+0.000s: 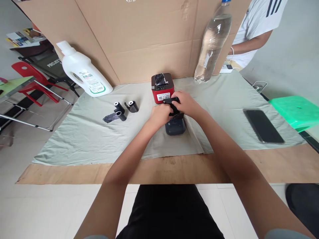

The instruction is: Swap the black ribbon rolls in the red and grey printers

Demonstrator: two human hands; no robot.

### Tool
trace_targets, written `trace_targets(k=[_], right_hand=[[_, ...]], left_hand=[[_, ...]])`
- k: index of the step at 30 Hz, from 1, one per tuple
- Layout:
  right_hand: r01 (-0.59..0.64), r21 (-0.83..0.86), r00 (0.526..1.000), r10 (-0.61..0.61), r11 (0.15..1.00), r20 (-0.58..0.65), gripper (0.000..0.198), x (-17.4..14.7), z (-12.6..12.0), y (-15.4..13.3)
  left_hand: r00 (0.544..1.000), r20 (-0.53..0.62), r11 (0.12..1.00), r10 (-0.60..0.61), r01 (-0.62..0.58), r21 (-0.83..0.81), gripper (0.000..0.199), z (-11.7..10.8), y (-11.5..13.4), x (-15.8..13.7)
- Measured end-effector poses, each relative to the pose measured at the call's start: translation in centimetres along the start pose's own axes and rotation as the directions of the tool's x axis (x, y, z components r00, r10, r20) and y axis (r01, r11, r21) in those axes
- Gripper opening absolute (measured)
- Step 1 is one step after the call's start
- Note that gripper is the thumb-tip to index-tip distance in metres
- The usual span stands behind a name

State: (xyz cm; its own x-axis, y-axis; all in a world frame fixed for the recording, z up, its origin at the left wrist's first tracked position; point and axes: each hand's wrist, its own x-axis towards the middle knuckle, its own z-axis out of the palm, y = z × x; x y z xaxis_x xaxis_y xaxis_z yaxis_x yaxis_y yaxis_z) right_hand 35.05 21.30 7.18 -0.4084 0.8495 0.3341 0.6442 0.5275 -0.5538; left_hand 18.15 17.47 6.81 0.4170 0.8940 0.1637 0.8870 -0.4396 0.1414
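Observation:
Both of my hands are on a small dark device point(175, 127) with rounded corners, on the cloth in front of me. My left hand point(161, 114) has its fingers curled against the left side of the device's raised black upper part point(171, 100). From the right, my right hand point(185, 103) grips the same black part, its thumb and fingers bent around it. What lies between the fingers is partly hidden. Just behind stands a red and black box-shaped machine point(163, 91) with shiny black film on top. Several black rolls of film point(119, 108) with pale cores lie to the left, one partly unrolled.
A white detergent bottle point(84, 73) and a clear water bottle point(213, 46) lean against the cardboard panel point(154, 36) at the back. A black phone point(263, 126) lies at right, near a green stool point(296, 111). Behind the panel is a person in a white shirt point(256, 26).

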Motion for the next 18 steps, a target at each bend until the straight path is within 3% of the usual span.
trace_targets(k=[4,7,10,13,15,18], right_hand=[[-0.009,0.019,1.0,0.009,1.0,-0.026,0.023,0.2,0.2,0.2],[-0.024,0.036,1.0,0.023,0.999,0.015,0.02,0.2,-0.2,0.2],[-0.024,0.054,0.998,0.021,0.998,0.056,0.017,-0.1,-1.2,-0.2],[-0.05,0.049,0.989,0.043,0.998,0.14,0.019,-0.5,-2.4,-1.0],[-0.066,0.006,0.959,0.062,0.998,0.278,0.021,-0.8,-3.2,-1.7],[-0.092,-0.084,0.846,0.122,0.992,0.52,0.017,-1.2,-4.1,-2.6]], left_hand=[[0.997,-0.063,0.999,-0.044,0.044,-0.003,0.013,0.9,0.1,0.2],[0.996,-0.043,0.997,-0.076,0.076,-0.005,0.008,0.2,0.1,0.0],[0.992,0.085,0.993,0.093,-0.086,-0.083,0.026,-2.0,-0.2,-1.4],[0.931,0.241,0.951,0.273,-0.223,-0.216,0.041,-4.6,0.0,-3.5],[0.902,0.356,0.959,0.244,-0.17,-0.227,0.043,-6.1,0.5,-4.6],[0.855,0.488,0.973,0.177,-0.078,-0.216,0.042,-7.6,1.3,-5.0]])
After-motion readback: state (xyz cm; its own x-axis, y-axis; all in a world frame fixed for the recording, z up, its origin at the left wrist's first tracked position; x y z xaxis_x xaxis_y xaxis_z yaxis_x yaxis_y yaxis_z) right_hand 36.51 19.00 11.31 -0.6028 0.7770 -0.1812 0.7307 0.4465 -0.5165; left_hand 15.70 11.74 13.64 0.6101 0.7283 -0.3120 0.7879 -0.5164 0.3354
